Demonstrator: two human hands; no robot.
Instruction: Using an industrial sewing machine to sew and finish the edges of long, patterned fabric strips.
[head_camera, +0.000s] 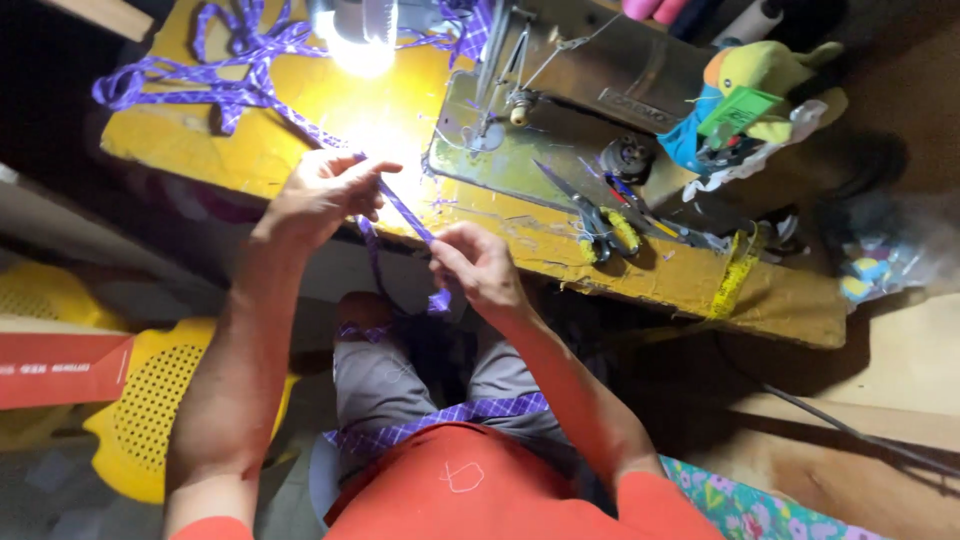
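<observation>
While hands (400, 235) pinch strip (405, 212), green tag (738, 110) seemingly hangs.

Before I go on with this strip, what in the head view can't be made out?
- Purple strip between left hand and right hand: lamp glare washes out its far part.
- Sewing machine: top cut off by the frame edge; needle too small.
- Under the table: in dark shadow.

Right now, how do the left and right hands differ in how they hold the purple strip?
The left hand sits higher, over the yellow table edge, fingers spread along the purple strip. The right hand sits lower, off the table, pinching the strip near its loose end. Both grip the same strip, taut between them.
</observation>
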